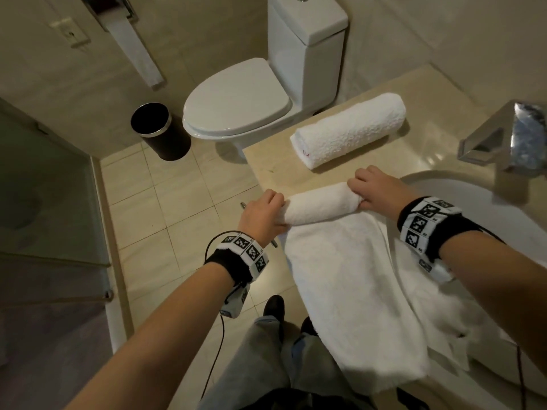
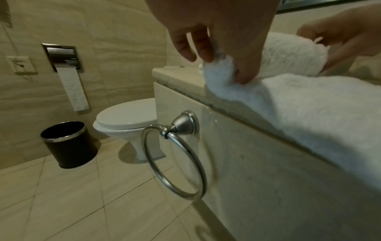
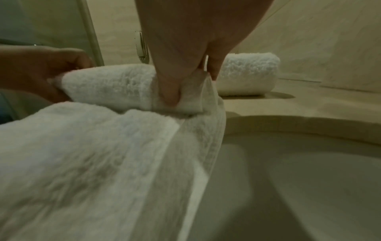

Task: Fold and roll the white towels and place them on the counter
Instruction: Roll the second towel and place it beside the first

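No words, brands or numbers can be read. The wrist bands carry only black-and-white square code markers (patterns, not letters); the rolled towel bears small, illegible red stitching.

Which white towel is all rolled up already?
The finished towel roll lying alone on the counter near the toilet. The other towel is only partly rolled; the left hand and right hand grip its ends.

The location is a bathroom. A white toilet with closed lid stands against beige tiled walls. A recessed paper holder is mounted on the wall, and a black waste bin stands on the tiled floor. The stone desk carries a basin and a chrome faucet; a towel ring hangs on its front.
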A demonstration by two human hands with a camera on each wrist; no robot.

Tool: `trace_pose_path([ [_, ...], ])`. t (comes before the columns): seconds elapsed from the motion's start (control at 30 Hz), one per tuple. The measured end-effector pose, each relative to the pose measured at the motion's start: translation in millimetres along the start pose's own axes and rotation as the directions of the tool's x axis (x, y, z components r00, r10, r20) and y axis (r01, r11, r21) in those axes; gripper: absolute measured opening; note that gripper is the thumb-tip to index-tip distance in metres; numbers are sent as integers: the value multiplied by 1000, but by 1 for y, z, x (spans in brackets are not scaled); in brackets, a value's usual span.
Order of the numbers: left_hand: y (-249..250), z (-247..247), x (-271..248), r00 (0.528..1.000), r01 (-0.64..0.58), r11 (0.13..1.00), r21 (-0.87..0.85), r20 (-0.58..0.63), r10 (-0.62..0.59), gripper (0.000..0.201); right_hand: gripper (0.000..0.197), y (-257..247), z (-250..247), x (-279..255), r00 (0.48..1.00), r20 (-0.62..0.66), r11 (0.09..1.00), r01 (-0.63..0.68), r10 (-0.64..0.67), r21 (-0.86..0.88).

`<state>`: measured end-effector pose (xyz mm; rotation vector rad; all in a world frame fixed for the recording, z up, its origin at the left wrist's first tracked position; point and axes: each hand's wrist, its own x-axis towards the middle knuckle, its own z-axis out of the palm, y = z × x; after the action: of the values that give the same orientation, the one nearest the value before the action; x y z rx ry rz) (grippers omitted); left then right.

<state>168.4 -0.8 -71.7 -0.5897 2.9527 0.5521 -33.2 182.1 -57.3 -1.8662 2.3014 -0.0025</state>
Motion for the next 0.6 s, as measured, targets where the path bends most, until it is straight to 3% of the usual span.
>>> trace_pose_path([
  [0.1, -11, 7, -17, 999, -43, 999, -33, -11, 43, 48, 62, -10, 7, -9, 998, -57, 989, 4, -13, -147],
  [0.23, -14, 6, -34, 1000, -13, 936, -351, 22, 22, 39, 52, -17, 21, -20, 990, -143, 976, -16, -15, -215],
  [0.33, -7, 6, -32, 999, 40, 882, -470, 7, -42, 30, 42, -17, 23, -25, 988, -155, 981, -17, -13, -192],
  [0.43, -5, 8, -28, 992, 113, 832, -543, 21, -121, 26, 13, -19, 18, -31, 979, -204, 1000, -13, 8, -25],
  [0.53, -4, 5, -24, 992, 123, 829, -546, 32, -126, 25, 31, -12, 10, -28, 958, -201, 945, -142, 207, 296],
  [0.6, -5, 0, -22, 992, 128, 829, -545, 56, -117, 26, 29, -3, 1, -19, 941, -64, 867, -278, 332, 413],
])
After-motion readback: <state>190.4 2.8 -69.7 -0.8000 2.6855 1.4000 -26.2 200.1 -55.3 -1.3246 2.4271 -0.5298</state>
